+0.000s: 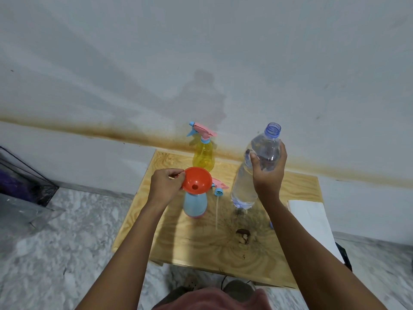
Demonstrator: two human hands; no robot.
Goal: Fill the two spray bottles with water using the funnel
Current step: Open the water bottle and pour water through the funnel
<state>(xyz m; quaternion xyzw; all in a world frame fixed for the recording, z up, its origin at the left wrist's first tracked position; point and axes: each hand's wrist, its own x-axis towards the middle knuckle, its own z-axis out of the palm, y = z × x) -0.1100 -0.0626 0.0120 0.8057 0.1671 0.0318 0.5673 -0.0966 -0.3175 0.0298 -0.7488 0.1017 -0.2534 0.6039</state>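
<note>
While the wooden table (290, 220) backs against the stained wall (201, 52), I see bare board along its near edge and open floor (67, 231) to its left. My right hand (268, 173) grips the clear water bottle (248, 182), uncapped and largely full, tilted over the table's right half. The yellow spray bottle (203, 156) stands capped at the far edge. Mid-table stands the blue spray bottle (194, 204), its orange funnel (196, 179) seated in the neck, my left hand (165, 184) pinching the funnel's rim. A pink spray head (220, 189) lies just beside it.
</note>
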